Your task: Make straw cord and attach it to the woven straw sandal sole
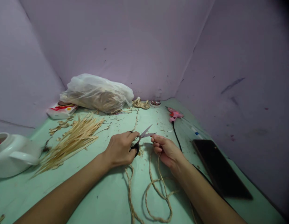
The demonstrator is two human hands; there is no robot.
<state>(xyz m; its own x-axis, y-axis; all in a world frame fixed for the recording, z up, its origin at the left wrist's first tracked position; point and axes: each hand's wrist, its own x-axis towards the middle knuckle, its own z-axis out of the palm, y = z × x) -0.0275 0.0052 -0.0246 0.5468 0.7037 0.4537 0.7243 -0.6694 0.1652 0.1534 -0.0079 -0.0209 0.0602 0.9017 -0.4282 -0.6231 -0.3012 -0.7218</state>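
Near the middle of the table, my left hand [122, 147] grips a pair of scissors [142, 137] with black handles. The blades are spread and point toward my other hand. My right hand [165, 148] is closed in a pinch on a twisted natural-fibre cord [159, 169], close to the blade tips. From there the cord hangs down and loops on the table below. Another length of cord [130, 189] runs down below my left hand. Small fibre scraps [140, 152] lie between the hands.
A bundle of dry straw strips [72, 140] lies left, beside a white pot [16, 155]. At the back are a filled plastic bag [97, 93], woven pieces [141, 103] and a small bowl [155, 104]. A pink glue gun [175, 115] and dark tablet [219, 168] lie right.
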